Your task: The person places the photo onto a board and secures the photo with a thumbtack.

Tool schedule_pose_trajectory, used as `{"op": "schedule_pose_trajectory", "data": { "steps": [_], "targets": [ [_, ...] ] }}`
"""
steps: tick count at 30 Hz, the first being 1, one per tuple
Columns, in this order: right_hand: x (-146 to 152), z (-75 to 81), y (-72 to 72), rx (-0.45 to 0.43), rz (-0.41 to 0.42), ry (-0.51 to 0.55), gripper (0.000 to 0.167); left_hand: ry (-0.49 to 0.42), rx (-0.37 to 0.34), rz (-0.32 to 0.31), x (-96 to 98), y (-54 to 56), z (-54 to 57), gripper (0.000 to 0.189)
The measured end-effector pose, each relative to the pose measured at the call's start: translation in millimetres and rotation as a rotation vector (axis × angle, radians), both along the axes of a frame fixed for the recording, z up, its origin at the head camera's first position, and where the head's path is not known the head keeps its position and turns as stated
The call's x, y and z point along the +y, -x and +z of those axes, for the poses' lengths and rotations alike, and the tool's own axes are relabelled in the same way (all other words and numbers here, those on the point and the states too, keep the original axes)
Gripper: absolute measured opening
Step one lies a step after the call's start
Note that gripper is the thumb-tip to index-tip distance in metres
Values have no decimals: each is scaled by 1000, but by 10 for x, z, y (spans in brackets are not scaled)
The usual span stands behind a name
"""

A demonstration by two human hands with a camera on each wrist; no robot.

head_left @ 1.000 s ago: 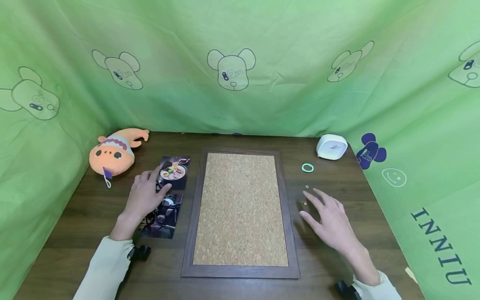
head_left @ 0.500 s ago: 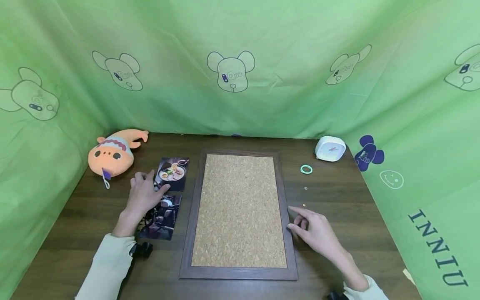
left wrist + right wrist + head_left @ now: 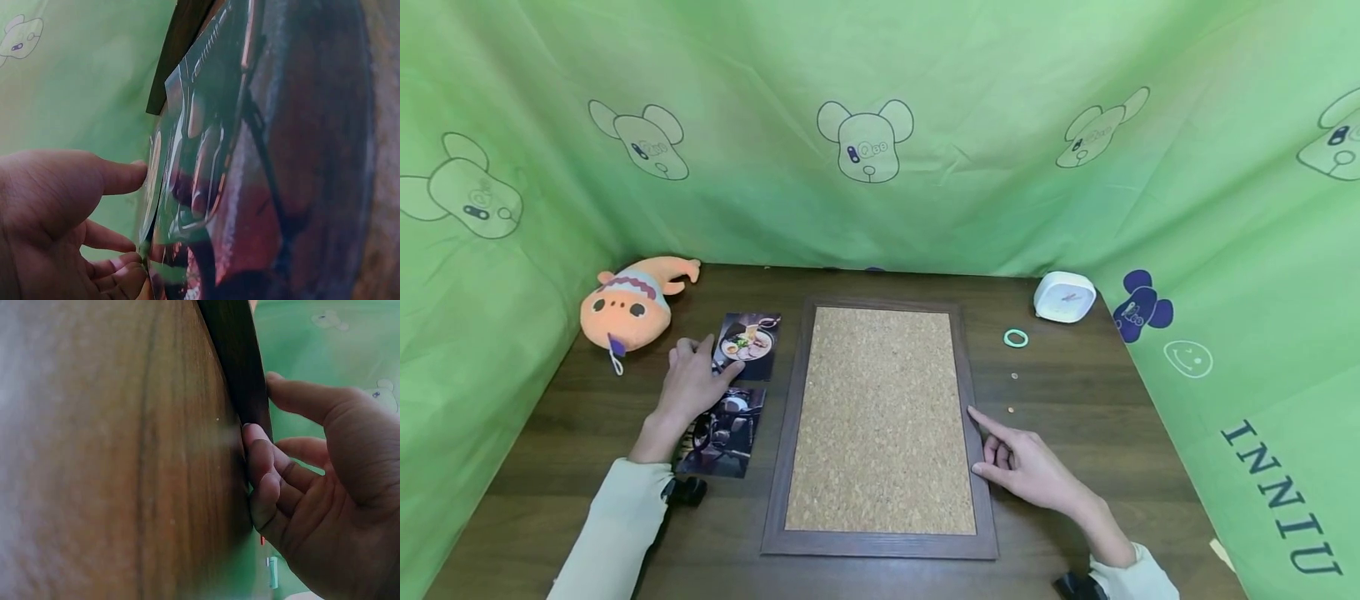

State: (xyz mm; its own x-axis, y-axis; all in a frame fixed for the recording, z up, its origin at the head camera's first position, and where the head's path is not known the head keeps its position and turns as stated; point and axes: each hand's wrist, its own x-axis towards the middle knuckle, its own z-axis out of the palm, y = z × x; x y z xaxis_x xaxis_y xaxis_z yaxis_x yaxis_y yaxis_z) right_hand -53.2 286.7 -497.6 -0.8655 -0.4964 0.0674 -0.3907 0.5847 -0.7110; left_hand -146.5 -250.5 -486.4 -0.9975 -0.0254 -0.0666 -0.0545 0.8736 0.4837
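A food photo [image 3: 747,343] lies flat to the left of a framed cork board [image 3: 887,417]. My left hand [image 3: 691,385] is at its left edge, with the thumb touching the picture and the fingers bent at its rim. A second, darker photo [image 3: 730,442] lies just below, partly covered by that hand's wrist. My right hand [image 3: 1026,462] touches the board's right wooden frame [image 3: 976,479] with an extended index finger and thumb. Its other fingers bend in beside the frame, as the right wrist view shows, and do not wrap round it.
A teal ring [image 3: 1016,338] and two tiny round pieces, one of them a small disc [image 3: 1011,410], lie right of the board. A white clock [image 3: 1064,297] stands at the back right. An orange plush toy [image 3: 628,308] lies at the back left. Green curtains [image 3: 865,225] enclose the table.
My right hand has moved left from near the tiny pieces to the board's frame. The left fingers have drawn back a little from over the food photo. Photos and board stay put.
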Motion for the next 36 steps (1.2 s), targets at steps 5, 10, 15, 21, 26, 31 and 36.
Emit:
{"op": "schedule_pose_trajectory", "data": {
  "steps": [5, 10, 15, 21, 26, 31, 36],
  "targets": [
    [-9, 4, -3, -12, -3, -23, 76, -5, 4, -2, 18, 9, -4, 82],
    [-11, 0, -9, -21, -15, -25, 76, -28, -13, 12, 50, 2, 19, 78],
    [-11, -2, -9, -29, -23, -3, 76, -80, -46, 46, 40, 18, 75, 82],
    [-11, -8, -11, -14, -26, 4, 77, -104, -11, 63, -100, 85, -41, 83],
    [-6, -11, -13, -17, -28, 7, 77, -123, 33, 59, -113, 45, -6, 66],
    [0, -12, -13, -28, -33, 4, 76, -117, 113, 79, -73, -9, 74, 55],
    [-3, -9, -9, -28, -32, 7, 75, -181, 225, 119, -42, -57, 162, 54]
  ]
}}
